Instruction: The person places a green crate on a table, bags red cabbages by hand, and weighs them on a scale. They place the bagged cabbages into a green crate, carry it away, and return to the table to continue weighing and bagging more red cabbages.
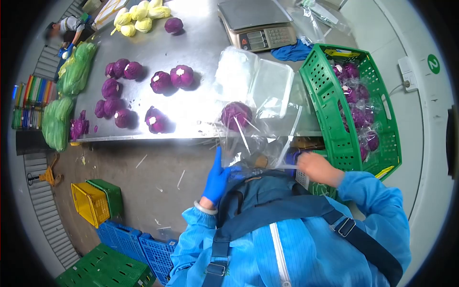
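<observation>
A purple cabbage (236, 115) lies at the table's front edge, inside or under a clear plastic bag (267, 131) whose loose film hangs toward my body. My left hand (216, 181), in a blue glove, pinches the bag's left side, with one finger pointing up along the film. My bare right hand (319, 168) is closed at the right end of the bag's near edge, beside the green crate. White strips cross the film. Behind the cabbage, a stack of clear plastic bags (272, 86) is spread on the metal table.
Several loose purple cabbages (181, 76) and pale yellow cabbages (138, 19) sit on the metal table (201, 112). A scale (258, 28) stands at the back. Bagged cabbages fill a green crate (330, 115) at right. Crates and pallets stand on the floor; a person (71, 28) is far left.
</observation>
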Action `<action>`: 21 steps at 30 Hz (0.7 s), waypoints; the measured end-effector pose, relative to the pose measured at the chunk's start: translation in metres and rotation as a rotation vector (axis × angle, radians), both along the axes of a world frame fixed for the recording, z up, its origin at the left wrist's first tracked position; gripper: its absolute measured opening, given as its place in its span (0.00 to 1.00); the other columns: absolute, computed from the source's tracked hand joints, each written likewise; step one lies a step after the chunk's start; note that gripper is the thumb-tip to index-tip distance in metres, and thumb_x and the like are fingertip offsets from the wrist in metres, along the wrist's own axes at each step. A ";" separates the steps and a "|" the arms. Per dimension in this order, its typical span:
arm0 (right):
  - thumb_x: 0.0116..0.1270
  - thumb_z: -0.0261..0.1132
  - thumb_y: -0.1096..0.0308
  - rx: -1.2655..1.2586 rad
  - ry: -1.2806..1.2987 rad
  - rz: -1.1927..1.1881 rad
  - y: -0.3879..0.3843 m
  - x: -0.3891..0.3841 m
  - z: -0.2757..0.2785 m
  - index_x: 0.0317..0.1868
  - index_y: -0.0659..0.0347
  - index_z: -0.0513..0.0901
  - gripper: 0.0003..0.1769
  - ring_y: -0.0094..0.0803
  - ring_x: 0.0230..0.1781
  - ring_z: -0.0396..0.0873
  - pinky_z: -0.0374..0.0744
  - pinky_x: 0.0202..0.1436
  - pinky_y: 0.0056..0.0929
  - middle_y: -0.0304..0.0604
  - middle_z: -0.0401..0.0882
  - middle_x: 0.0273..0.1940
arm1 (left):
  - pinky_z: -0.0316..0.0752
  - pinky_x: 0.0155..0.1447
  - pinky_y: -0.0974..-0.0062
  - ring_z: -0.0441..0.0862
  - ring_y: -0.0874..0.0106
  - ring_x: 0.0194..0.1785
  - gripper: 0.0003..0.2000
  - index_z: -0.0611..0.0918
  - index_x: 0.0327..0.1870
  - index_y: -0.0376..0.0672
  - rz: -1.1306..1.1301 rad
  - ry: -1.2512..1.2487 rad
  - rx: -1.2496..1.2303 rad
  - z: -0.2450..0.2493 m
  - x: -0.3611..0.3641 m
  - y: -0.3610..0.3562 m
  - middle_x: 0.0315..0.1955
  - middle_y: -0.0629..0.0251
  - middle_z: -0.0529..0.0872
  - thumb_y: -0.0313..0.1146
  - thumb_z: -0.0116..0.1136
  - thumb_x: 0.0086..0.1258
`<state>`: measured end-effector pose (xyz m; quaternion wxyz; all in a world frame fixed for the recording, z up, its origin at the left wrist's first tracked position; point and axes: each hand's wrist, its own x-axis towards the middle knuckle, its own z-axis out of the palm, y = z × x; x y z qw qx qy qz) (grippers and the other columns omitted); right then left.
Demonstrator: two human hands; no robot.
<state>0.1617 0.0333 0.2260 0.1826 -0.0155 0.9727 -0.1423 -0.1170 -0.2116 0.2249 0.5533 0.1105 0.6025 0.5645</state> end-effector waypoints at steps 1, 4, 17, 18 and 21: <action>0.59 0.64 0.68 0.233 -0.285 0.062 0.009 0.039 -0.021 0.34 0.62 0.81 0.07 0.45 0.36 0.79 0.78 0.40 0.47 0.45 0.78 0.32 | 0.78 0.54 0.73 0.84 0.66 0.52 0.35 0.45 0.79 0.49 -0.023 -0.011 0.015 -0.001 -0.004 -0.006 0.50 0.50 0.83 0.21 0.44 0.75; 0.55 0.63 0.71 0.096 -0.773 0.069 0.015 0.049 0.009 0.41 0.63 0.82 0.12 0.44 0.32 0.79 0.79 0.38 0.49 0.43 0.80 0.32 | 0.77 0.58 0.70 0.84 0.64 0.53 0.32 0.50 0.79 0.46 -0.012 -0.075 0.036 0.001 -0.034 -0.019 0.50 0.52 0.83 0.24 0.46 0.76; 0.70 0.61 0.63 -0.945 0.235 -0.259 0.072 -0.172 -0.054 0.49 0.61 0.84 0.14 0.43 0.57 0.80 0.76 0.61 0.38 0.47 0.86 0.46 | 0.75 0.60 0.63 0.82 0.62 0.55 0.17 0.83 0.54 0.39 -0.337 0.731 0.193 -0.039 -0.087 0.026 0.51 0.56 0.85 0.40 0.58 0.71; 0.71 0.60 0.63 -1.120 0.149 -0.476 0.076 -0.177 -0.057 0.48 0.63 0.84 0.14 0.41 0.53 0.82 0.78 0.58 0.36 0.48 0.86 0.44 | 0.76 0.59 0.63 0.83 0.63 0.54 0.18 0.83 0.54 0.37 -0.220 0.413 0.132 -0.048 -0.093 0.026 0.51 0.58 0.85 0.42 0.55 0.74; 0.73 0.57 0.64 -1.461 -0.028 -1.063 0.081 -0.198 -0.061 0.42 0.70 0.81 0.15 0.36 0.37 0.87 0.84 0.42 0.30 0.51 0.86 0.37 | 0.78 0.58 0.64 0.83 0.62 0.53 0.23 0.77 0.59 0.31 -0.100 -0.146 0.126 -0.070 -0.120 0.046 0.51 0.53 0.84 0.45 0.45 0.80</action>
